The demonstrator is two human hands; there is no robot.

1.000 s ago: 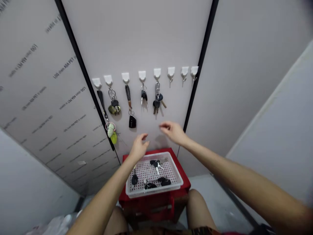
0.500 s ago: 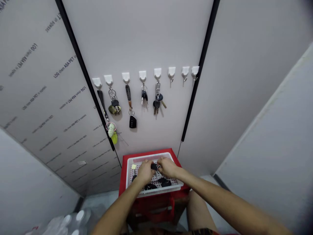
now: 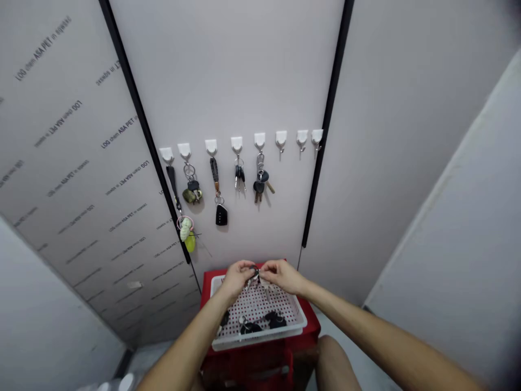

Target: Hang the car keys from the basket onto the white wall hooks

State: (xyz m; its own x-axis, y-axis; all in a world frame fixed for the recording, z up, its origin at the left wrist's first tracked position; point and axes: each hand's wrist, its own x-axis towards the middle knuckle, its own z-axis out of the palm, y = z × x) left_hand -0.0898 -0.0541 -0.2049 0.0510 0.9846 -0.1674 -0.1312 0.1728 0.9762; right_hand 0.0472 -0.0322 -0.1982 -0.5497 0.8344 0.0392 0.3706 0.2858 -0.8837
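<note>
My left hand [image 3: 236, 278] and my right hand [image 3: 281, 275] meet over the far part of a white perforated basket [image 3: 299, 321]. Between their fingertips is a bunch of keys [image 3: 249, 281], with a dark head and a metal blade showing. The left fingers pinch it from one side; my right thumb and fingers close on its other side, partly hiding it. Below, several dark key sets [image 3: 277, 319] lie in the near part of the basket. Another dark key [image 3: 224, 319] sits by the basket's left side, partly behind my left forearm.
The basket rests on a red stool [image 3: 312, 326] against a wall panel. White hooks run across the panel; keys hang on the left ones, such as a black car key [image 3: 221, 215]. Bare hooks [image 3: 302, 138] are on the right. Bottle caps [image 3: 127, 382] show at lower left.
Both hands have lifted the keys from inside the basket up toward its far edge. The view has tilted upward, so the hooks and basket sit lower in the picture.
</note>
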